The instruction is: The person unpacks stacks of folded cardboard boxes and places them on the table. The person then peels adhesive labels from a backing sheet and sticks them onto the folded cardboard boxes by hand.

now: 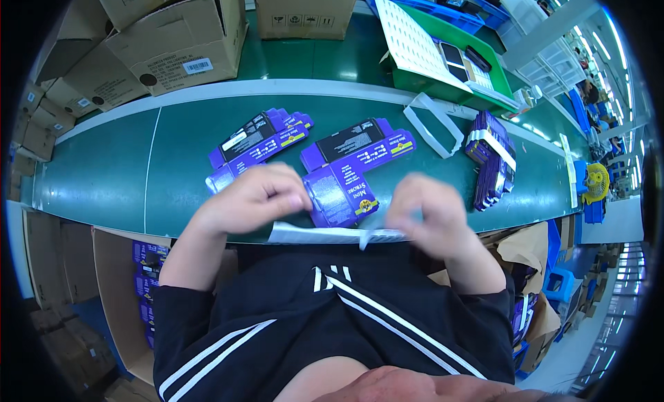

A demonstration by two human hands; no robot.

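Note:
Two unfolded purple carton blanks lie on the green table in front of me. The nearer purple carton blank (342, 191) has its left edge under the curled fingers of my left hand (259, 198), thumb and fingertips closed there. Partly behind that hand is the other carton blank (252, 142). My right hand (430, 212) hovers to the right of the nearer blank, fingers curled together and smeared by motion; whatever they pinch is too blurred to name. Between my hands, a white strip of label paper (325, 234) lies along the table's front edge.
A banded stack of purple carton blanks (491, 160) sits at the right, beside a white strap loop (434, 125). Behind stands a green bin (477, 94) holding a phone-like device. Brown cardboard boxes (183, 46) line the far left. An open carton (117, 291) is below the table's edge.

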